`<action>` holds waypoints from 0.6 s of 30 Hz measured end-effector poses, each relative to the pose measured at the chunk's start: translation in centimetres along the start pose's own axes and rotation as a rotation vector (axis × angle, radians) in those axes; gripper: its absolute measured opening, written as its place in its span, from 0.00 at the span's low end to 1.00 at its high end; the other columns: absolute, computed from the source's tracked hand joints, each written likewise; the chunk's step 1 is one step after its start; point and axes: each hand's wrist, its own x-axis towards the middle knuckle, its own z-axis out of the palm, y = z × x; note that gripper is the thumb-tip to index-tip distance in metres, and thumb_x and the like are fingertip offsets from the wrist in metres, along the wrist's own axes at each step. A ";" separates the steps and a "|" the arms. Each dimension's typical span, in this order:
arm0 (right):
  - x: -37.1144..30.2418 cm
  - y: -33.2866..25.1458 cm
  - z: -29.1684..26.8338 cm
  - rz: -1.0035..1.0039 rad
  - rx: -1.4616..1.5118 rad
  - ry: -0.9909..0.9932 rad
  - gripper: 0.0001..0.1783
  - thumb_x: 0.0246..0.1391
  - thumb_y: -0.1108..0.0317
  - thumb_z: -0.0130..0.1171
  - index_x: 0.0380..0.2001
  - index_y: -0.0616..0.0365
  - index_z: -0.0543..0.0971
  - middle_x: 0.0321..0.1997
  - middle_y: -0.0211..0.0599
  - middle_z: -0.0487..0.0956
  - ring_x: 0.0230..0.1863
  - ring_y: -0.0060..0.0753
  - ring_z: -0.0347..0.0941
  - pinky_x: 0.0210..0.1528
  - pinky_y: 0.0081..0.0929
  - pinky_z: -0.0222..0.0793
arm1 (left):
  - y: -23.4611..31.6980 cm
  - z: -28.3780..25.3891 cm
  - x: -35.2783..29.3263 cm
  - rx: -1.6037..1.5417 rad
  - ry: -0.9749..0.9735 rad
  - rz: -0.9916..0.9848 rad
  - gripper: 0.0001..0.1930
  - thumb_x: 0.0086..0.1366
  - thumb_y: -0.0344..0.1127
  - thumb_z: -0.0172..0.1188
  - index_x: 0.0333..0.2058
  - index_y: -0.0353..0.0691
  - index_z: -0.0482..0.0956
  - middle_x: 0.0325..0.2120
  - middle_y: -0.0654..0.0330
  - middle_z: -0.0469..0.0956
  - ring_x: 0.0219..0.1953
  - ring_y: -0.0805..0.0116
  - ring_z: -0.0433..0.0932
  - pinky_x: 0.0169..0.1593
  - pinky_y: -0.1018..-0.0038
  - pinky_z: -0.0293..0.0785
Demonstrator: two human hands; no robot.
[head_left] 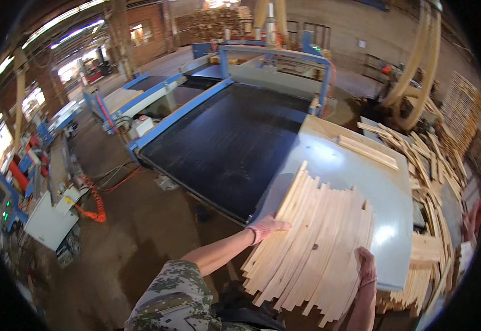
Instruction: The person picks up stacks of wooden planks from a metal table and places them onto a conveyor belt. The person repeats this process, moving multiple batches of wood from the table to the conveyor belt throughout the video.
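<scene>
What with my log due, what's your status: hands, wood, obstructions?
Left hand at left edge, right hand at right edge of wood strips. Strips side by side, ends uneven. Possible obstruction: wood pieces farther along grey tabletop.

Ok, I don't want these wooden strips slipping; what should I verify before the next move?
1. Left pinkish-gloved hand on left edge of the pale, narrow wooden strips: ok.
2. Right pinkish-gloved hand at their right edge: ok.
3. Strip ends level: not ok, near ends staggered.
4. Loose pale wooden boards apart from the strips on the grey, smooth-topped table: ok.
5. Strips' undersides supported: cannot tell, hidden.
</scene>
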 end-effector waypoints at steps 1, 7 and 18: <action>0.3 -0.8 1.5 0.006 0.014 -0.008 0.08 0.59 0.68 0.62 0.39 0.61 0.82 0.38 0.34 0.84 0.41 0.37 0.82 0.49 0.35 0.82 | 0.4 -0.4 1.5 0.068 0.043 -0.022 0.40 0.59 0.39 0.78 0.66 0.31 0.69 0.53 0.49 0.82 0.54 0.61 0.82 0.57 0.62 0.80; 12.7 -4.7 1.2 -0.191 0.051 -0.247 0.06 0.57 0.74 0.63 0.27 0.55 0.76 0.30 0.24 0.75 0.35 0.26 0.74 0.46 0.24 0.74 | 8.1 -0.6 10.9 0.566 0.121 -0.076 0.54 0.59 0.55 0.77 0.74 0.29 0.60 0.63 0.42 0.77 0.64 0.48 0.77 0.67 0.61 0.72; 17.3 -10.2 6.6 -0.153 -0.835 0.067 0.40 0.73 0.39 0.52 0.51 0.76 0.80 0.43 0.44 0.85 0.43 0.34 0.82 0.46 0.32 0.78 | 12.4 -1.7 15.4 0.917 0.293 0.136 0.58 0.60 0.66 0.71 0.72 0.23 0.59 0.66 0.31 0.69 0.71 0.38 0.67 0.74 0.60 0.63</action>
